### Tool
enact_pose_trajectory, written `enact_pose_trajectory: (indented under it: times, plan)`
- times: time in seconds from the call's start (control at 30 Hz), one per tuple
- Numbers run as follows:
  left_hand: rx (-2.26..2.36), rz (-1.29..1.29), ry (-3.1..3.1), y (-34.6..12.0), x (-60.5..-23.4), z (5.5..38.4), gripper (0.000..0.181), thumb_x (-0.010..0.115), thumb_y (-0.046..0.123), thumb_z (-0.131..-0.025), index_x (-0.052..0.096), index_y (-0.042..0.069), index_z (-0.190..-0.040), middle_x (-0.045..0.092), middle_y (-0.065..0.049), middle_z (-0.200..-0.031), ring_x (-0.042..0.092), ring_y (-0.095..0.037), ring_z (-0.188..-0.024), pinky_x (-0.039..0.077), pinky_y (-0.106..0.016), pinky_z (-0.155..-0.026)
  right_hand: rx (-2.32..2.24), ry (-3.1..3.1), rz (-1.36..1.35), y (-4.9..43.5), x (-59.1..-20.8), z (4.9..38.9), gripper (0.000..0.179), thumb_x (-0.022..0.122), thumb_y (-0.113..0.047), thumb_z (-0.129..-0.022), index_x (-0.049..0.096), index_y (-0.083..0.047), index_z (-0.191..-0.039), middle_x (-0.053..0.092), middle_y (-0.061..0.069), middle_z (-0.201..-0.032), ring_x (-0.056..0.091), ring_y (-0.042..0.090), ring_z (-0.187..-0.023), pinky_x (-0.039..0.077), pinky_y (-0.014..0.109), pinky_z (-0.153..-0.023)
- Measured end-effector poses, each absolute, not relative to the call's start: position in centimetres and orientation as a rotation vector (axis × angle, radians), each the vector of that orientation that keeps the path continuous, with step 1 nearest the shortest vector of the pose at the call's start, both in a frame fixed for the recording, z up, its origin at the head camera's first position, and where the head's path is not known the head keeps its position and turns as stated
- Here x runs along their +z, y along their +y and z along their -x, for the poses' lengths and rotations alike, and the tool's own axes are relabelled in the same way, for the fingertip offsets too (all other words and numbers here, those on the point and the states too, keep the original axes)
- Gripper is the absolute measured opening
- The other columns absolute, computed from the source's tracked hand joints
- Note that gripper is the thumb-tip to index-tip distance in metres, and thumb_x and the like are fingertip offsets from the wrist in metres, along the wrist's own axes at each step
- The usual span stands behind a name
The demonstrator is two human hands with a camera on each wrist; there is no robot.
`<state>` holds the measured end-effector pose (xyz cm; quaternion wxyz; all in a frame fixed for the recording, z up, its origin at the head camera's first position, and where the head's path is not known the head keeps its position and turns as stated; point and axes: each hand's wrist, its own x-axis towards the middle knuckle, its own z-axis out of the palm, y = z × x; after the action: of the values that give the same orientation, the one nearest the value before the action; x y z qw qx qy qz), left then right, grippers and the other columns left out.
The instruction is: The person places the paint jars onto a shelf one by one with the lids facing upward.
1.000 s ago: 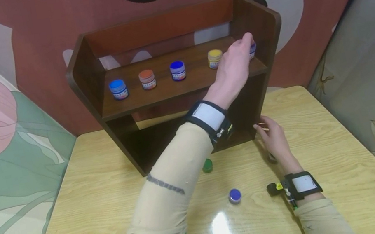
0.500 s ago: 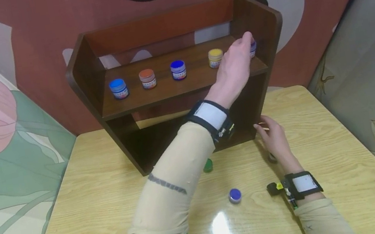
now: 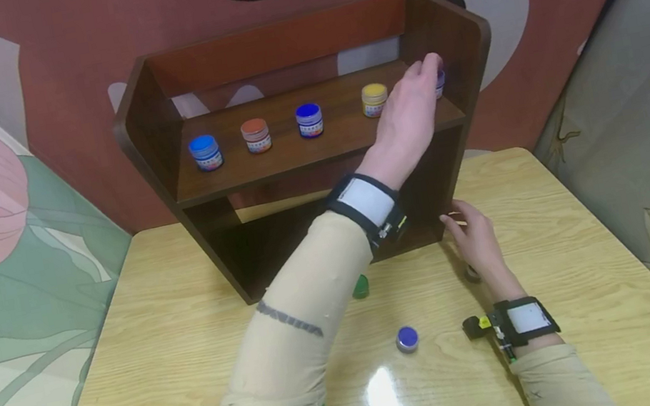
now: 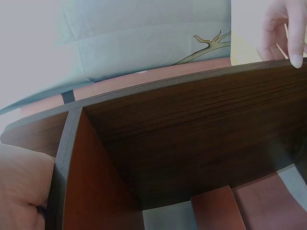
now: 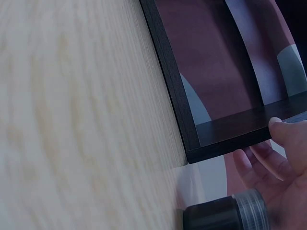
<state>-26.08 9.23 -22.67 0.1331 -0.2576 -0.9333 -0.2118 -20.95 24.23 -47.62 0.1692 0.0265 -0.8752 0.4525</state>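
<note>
In the head view my left hand (image 3: 403,113) reaches over the upper board of a dark brown wooden shelf (image 3: 268,177). Its fingers hold a small paint jar (image 3: 440,85) at the right end, mostly hidden behind them. Left of it stand a yellow-lidded jar (image 3: 374,100), a dark blue jar (image 3: 309,121), an orange-red jar (image 3: 257,136) and a bright blue jar (image 3: 206,153). My right hand (image 3: 477,241) grips the lower right side panel; in the right wrist view its thumb (image 5: 283,132) lies on the panel's edge, with the fingers outside it.
On the wooden table (image 3: 166,376) stand a purple-lidded jar (image 3: 407,339) and a green-lidded jar (image 3: 361,287), partly behind my left arm. A dark jar (image 5: 213,214) stands close by my right hand. Patterned cloth (image 3: 647,139) hangs round the table.
Both hands stay almost where they were. The left fingers shift very slightly at the right-end jar. The head view drifts a little.
</note>
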Motion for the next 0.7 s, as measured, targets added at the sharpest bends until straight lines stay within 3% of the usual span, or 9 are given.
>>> enact_pose_trajectory:
  times: [0.13,0.3,0.4,0.7]
  plan:
    - [-0.480,0.745,-2.691,9.4,-22.7,25.9,0.052,0.063,0.019,-0.098,0.039,0.015,-0.144,0.055,-0.006,-0.145,0.059,-0.013,-0.129,0.051,-0.019,-0.103,1.288,-2.494,-0.064,24.2,-47.6,20.9,0.034,0.056,-0.015,-0.102,0.057,0.002,-0.132,0.063,0.025,-0.130,0.065,0.043,-0.113,0.058,0.052,-0.091]
    - [-0.236,0.755,-2.665,9.3,-22.7,25.2,0.061,0.065,0.023,-0.096,0.034,0.017,-0.149,0.036,-0.007,-0.162,0.044,-0.016,-0.145,0.048,-0.017,-0.104,1.293,-2.486,-0.068,24.2,-47.6,21.0,0.033,0.056,-0.014,-0.102,0.058,0.002,-0.131,0.063,0.025,-0.129,0.066,0.043,-0.113,0.058,0.052,-0.091]
    - [-0.177,0.794,-2.621,9.0,-22.7,24.7,0.059,0.062,0.020,-0.098,0.034,0.017,-0.150,0.032,-0.007,-0.163,0.039,-0.017,-0.148,0.050,-0.016,-0.102,1.289,-2.478,-0.080,24.2,-47.6,21.0,0.033,0.057,-0.013,-0.102,0.058,0.003,-0.130,0.064,0.026,-0.127,0.066,0.044,-0.112,0.059,0.052,-0.090]
    - [-0.249,0.990,-2.447,7.0,-23.0,23.3,0.048,0.058,0.015,-0.100,0.045,0.014,-0.146,0.045,-0.004,-0.155,0.047,-0.014,-0.141,0.049,-0.014,-0.101,1.273,-2.476,-0.088,24.2,-47.5,20.9,0.033,0.056,-0.013,-0.102,0.057,0.004,-0.130,0.063,0.028,-0.126,0.066,0.045,-0.111,0.058,0.055,-0.089]
